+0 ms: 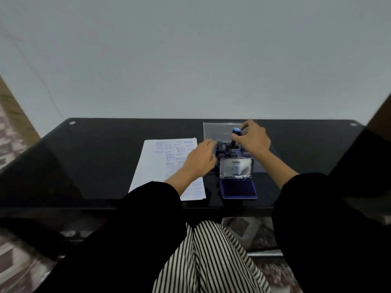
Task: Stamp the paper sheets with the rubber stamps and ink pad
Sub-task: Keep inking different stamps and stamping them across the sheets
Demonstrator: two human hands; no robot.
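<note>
White paper sheets (pixel 156 166) covered with several blue stamp marks lie on the black glass table (pixel 95 161). To their right an open ink pad (pixel 238 188) shows its dark blue pad, lid (pixel 236 168) raised. Behind it a stamp case (pixel 223 154) holds several dark stamps. My right hand (pixel 252 137) pinches a rubber stamp (pixel 235 136) with a blue cap, just above the case. My left hand (pixel 200 158) hovers over the case's left edge and the paper's right side, fingers loosely curled, holding nothing.
The case's clear lid (pixel 218 130) stands open at the back, near the wall. The table's front edge (pixel 148 205) runs just past the paper and ink pad. Striped trousers (pixel 209 259) and patterned floor show below.
</note>
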